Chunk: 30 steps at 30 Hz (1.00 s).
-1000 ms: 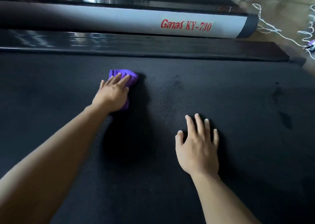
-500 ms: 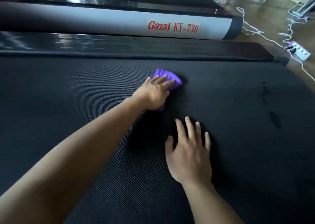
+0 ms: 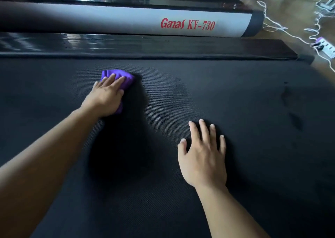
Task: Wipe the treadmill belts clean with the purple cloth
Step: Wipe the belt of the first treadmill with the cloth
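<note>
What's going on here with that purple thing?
Someone is cleaning a treadmill. Their left hand presses a bunched purple cloth down onto the black belt, near its far edge. Their right hand lies flat on the belt with fingers spread, holding nothing. Some dark smudges show on the belt to the right of the cloth, so there looks to be more to wipe.

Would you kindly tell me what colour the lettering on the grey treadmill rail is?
The lettering is red, seen in the head view.
</note>
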Each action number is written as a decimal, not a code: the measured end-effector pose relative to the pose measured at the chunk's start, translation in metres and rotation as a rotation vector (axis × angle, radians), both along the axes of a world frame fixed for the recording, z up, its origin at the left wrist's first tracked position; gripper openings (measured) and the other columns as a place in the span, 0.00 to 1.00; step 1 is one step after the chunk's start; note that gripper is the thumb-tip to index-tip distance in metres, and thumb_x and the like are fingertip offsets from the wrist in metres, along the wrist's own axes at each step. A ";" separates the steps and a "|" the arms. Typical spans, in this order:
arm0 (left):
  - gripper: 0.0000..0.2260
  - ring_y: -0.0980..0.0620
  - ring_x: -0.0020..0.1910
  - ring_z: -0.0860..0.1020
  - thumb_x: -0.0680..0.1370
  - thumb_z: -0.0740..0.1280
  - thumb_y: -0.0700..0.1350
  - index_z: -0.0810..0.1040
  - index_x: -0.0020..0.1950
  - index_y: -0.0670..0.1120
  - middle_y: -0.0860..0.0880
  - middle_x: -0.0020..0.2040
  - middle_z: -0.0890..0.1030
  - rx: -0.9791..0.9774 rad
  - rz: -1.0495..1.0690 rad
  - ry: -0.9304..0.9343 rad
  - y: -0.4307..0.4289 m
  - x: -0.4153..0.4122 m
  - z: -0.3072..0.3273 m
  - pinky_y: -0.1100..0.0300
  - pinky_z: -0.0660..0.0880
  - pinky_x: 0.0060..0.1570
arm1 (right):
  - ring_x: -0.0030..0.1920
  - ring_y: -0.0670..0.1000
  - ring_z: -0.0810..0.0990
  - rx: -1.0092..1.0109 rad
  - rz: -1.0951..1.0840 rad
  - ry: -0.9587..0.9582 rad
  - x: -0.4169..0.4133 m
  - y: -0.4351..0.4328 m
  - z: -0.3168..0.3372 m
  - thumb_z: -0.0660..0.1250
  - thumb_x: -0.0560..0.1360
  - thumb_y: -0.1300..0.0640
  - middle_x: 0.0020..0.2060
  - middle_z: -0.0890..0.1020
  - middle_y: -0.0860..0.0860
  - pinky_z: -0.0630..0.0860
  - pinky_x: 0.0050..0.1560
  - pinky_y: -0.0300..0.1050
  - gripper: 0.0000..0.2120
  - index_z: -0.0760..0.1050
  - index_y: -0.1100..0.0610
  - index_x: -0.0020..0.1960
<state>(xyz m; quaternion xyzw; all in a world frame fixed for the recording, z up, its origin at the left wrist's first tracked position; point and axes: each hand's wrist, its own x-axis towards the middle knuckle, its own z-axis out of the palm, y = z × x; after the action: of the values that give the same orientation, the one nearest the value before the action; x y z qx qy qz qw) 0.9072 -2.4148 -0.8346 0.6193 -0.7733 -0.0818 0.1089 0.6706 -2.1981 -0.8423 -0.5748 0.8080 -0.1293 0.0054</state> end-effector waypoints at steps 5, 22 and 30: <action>0.24 0.43 0.78 0.51 0.82 0.55 0.51 0.55 0.78 0.53 0.45 0.79 0.53 0.008 -0.132 -0.025 0.028 -0.058 0.006 0.47 0.47 0.74 | 0.79 0.54 0.53 0.030 -0.002 -0.015 -0.001 0.000 0.002 0.48 0.77 0.41 0.79 0.59 0.48 0.48 0.78 0.59 0.30 0.60 0.46 0.78; 0.24 0.45 0.78 0.49 0.83 0.54 0.51 0.54 0.79 0.53 0.47 0.80 0.51 0.061 -0.015 -0.023 0.108 0.047 0.007 0.48 0.47 0.75 | 0.78 0.56 0.55 0.028 0.002 -0.029 -0.001 0.001 0.002 0.51 0.78 0.42 0.78 0.60 0.50 0.49 0.77 0.61 0.29 0.61 0.47 0.77; 0.25 0.44 0.78 0.49 0.82 0.52 0.51 0.52 0.79 0.53 0.46 0.80 0.51 0.053 -0.134 -0.030 0.144 -0.045 0.007 0.48 0.46 0.75 | 0.78 0.56 0.54 0.048 0.003 -0.035 -0.001 0.001 0.004 0.56 0.79 0.45 0.78 0.59 0.50 0.48 0.77 0.60 0.27 0.61 0.48 0.77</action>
<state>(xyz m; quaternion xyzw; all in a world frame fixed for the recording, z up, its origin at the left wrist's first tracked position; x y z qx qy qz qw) 0.8620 -2.2712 -0.8280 0.5699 -0.8122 -0.1000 0.0749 0.6694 -2.1970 -0.8385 -0.5734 0.8097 -0.1201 0.0337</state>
